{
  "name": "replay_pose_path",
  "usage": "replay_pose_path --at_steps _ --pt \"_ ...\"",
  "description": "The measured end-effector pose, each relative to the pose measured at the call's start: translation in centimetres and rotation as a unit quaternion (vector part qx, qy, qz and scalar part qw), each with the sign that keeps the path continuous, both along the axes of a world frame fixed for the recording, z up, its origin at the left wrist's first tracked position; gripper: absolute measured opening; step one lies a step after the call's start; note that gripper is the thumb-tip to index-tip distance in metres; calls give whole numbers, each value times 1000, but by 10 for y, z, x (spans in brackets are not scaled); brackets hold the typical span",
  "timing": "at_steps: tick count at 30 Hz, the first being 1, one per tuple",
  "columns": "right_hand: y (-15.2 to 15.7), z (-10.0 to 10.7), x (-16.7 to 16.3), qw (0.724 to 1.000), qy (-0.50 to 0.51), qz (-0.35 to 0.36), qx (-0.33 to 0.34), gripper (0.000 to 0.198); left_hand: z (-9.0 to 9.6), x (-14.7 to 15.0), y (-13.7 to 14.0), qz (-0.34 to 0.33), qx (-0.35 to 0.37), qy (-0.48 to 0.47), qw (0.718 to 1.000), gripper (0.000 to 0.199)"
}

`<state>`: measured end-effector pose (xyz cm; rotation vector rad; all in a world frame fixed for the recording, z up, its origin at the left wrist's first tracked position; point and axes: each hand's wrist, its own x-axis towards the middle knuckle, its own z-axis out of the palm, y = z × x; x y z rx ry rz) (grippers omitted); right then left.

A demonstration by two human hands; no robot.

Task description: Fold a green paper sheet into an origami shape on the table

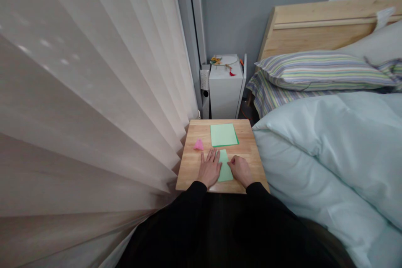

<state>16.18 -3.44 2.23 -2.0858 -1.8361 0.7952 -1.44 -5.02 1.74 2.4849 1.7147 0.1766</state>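
A folded strip of light green paper (225, 166) lies on the small wooden table (251, 167) between my hands. My left hand (209, 168) rests flat with fingers spread, its right side over the paper's left edge. At the paper's right edge, my right hand (240, 169) has its fingers curled in, with thumb and index finger together at the fold. Behind them lies a stack of square green paper sheets (223, 135), pale on top with a darker green edge showing. A small pink folded paper piece (198, 144) sits to the left, apart from my left hand.
Pleated curtain (125, 92) hangs close along the table's left side. A bed with a pale blue quilt (314, 146) and a striped pillow (323, 71) borders the right. Beyond the table stands a white cabinet (224, 96) with small colourful items on top.
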Motion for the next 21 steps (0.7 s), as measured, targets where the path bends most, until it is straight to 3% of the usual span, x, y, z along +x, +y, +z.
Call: replay_pose_path --at_steps 9,21 --pt "0 3 -1 1000 -6 -3 -12 13 6 -12 -11 6 10 -4 1000 58" --pt "-1 4 -1 1000 -12 15 -12 13 1 -14 -11 -1 -13 22 1000 65"
